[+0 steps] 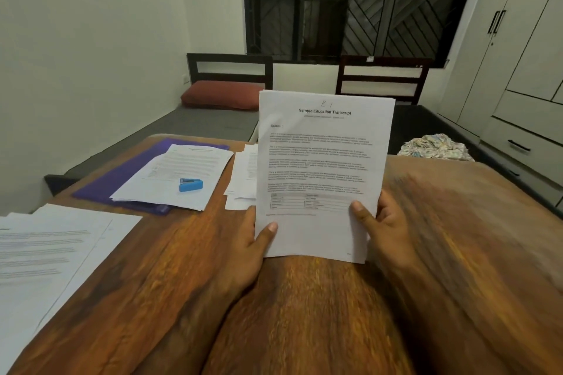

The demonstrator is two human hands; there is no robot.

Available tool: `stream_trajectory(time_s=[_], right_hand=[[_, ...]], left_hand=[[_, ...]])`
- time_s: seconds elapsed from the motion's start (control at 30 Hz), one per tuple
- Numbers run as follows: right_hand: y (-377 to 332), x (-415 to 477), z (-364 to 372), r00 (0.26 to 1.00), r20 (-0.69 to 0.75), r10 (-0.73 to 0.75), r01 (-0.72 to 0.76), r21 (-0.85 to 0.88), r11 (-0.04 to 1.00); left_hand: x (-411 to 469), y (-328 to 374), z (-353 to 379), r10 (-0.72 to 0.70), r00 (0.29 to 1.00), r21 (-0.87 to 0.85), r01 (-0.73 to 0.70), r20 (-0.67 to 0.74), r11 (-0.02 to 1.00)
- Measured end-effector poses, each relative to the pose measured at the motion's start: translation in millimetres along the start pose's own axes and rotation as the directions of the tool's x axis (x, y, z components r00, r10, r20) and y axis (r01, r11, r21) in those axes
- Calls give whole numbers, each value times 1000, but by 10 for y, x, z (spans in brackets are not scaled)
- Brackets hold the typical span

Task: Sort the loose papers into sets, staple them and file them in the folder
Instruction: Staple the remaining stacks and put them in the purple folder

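Note:
I hold a set of white papers (323, 161) upright above the wooden table (182, 268); its top sheet is headed "Sample Education Transcript". My left hand (249, 250) grips the lower left edge, thumb on the front. My right hand (384, 222) grips the lower right edge, thumb also on the front. A purple folder (122, 179) lies at the back left with a paper pile (179, 173) on it. A blue stapler (190, 185) sits on that pile. Another pile (240, 179) lies partly hidden behind the held set. More sheets (45, 253) lie at the near left.
Beyond the table stand two beds, the left one with a red pillow (222, 94). A crumpled cloth (435, 146) lies on the right bed. White cupboards (518, 70) line the right wall. Bare wood shows at the near right of the table.

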State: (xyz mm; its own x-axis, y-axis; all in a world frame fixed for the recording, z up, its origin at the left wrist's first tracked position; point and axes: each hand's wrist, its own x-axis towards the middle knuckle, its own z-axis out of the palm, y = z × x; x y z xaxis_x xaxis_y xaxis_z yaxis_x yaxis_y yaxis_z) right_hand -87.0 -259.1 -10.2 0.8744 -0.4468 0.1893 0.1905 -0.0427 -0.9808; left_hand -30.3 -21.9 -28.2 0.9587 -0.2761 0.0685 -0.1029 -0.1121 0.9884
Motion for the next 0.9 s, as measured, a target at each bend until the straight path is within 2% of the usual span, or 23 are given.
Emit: stream_trajectory(time_s=[0.17,0.27,0.43,0.67,0.8,0.9], right_hand=[[36,55,21,1000,6,2,-2,8,1000],[117,36,12,999,31,16,-14,-66,998],[287,-66,20,998,40,43,-41,-67,997],[263,-73,25,999,3,53,-52,-115,992],[287,-124,42,998,-12,64,-65,-117,991],[248,-153,38,996,-36,78,-82,-120,989]], left_hand=[[31,2,-1,25,999,21,-25,-22,999],[-2,9,3,8,1000,27,-8,-15,1000],[-16,47,35,-16,1000,32,16,2,999],[-40,58,77,-34,999,70,37,-42,997],[-53,63,117,-39,999,134,42,-32,990],[-65,87,123,-94,996,110,95,-8,989]])
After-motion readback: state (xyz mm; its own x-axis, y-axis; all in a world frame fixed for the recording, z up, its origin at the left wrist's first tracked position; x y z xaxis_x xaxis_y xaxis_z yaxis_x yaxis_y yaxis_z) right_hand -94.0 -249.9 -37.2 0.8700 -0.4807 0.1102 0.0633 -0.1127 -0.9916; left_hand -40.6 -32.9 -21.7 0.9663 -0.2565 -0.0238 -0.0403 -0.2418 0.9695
